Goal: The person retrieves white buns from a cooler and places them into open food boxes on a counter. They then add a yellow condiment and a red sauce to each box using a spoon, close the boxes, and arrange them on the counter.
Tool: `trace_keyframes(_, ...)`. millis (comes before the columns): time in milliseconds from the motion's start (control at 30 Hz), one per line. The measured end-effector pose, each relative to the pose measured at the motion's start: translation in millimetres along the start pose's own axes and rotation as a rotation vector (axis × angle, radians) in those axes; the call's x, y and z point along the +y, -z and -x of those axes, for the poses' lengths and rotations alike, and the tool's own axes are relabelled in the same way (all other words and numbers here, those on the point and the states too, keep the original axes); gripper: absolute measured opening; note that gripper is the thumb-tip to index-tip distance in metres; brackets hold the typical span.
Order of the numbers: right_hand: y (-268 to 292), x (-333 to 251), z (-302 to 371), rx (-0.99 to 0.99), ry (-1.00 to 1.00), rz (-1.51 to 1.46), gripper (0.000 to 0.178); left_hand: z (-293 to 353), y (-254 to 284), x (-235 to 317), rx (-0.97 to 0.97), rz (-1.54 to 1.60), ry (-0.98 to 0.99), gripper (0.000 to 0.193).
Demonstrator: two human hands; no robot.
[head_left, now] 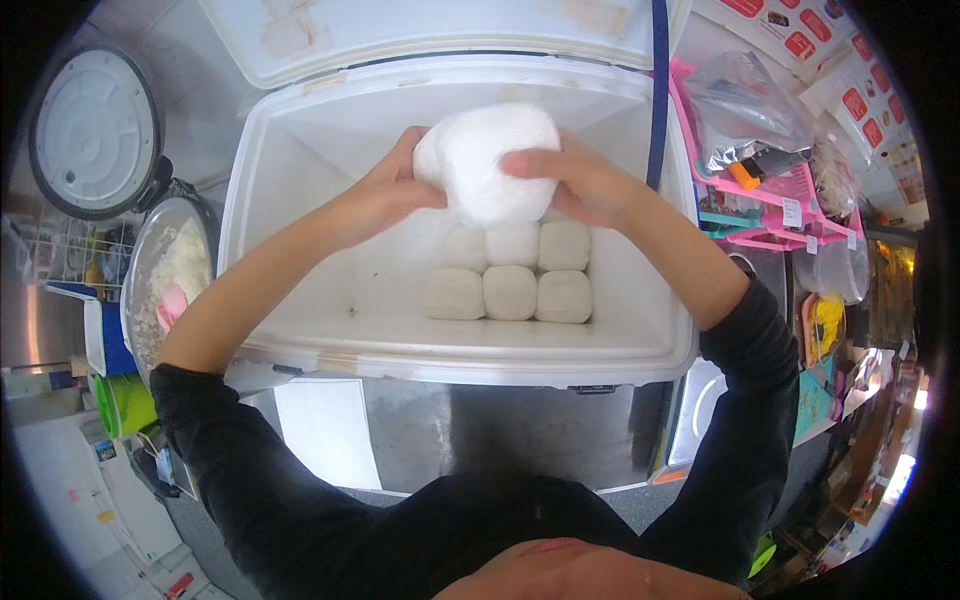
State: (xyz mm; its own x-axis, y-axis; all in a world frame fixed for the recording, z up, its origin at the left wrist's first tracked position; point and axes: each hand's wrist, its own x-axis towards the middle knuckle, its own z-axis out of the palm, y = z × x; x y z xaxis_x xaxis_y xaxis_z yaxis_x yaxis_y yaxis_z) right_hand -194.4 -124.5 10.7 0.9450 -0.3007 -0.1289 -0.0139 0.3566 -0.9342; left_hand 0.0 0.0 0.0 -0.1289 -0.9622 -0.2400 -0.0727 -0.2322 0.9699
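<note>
My left hand [398,190] and my right hand [588,183] are closed around opposite sides of a large white rounded lump [490,165]. Its surface looks soft and powdery, like floured dough, but I cannot tell its kind for sure. I hold it over a deep white lidded bin [300,270]. Inside, toward the right of the bottom, several smooth off-white rounded blocks [510,292] sit packed side by side in rows. The lump partly hides the blocks farther back. The bin's lid [430,30] stands raised at the far side.
At the left are a metal bowl [150,235] with white grains and a pink scoop [172,305], and a round grey lid [97,130]. Pink baskets [745,205] with a silver bag [750,110] stand right of the bin. A dark blue strap [660,95] hangs at its right side.
</note>
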Motion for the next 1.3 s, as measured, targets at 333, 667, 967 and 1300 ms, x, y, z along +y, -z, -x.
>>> trace_keyframes(333, 4, -18, 10, 0.055, 0.107, -0.142, 0.059, 12, -16, -194, 0.023, 0.088, 0.854, 0.077)
trace_keyframes(667, 20, -17, 0, 0.113, 0.306, -0.161, 0.059, -2, -37, -224, -0.007, 0.223, 0.609, 0.060)
trace_keyframes(967, 23, -30, 0, 0.419, 0.519, 0.427, 0.058, 0, 15, -95, 0.002, -0.709, 0.564, 0.081)
trace_keyframes(1300, -33, 45, 315, 0.068, 0.777, -0.721, 0.068, 163, -99, 47, 0.672, 0.750, -0.383, 0.064)
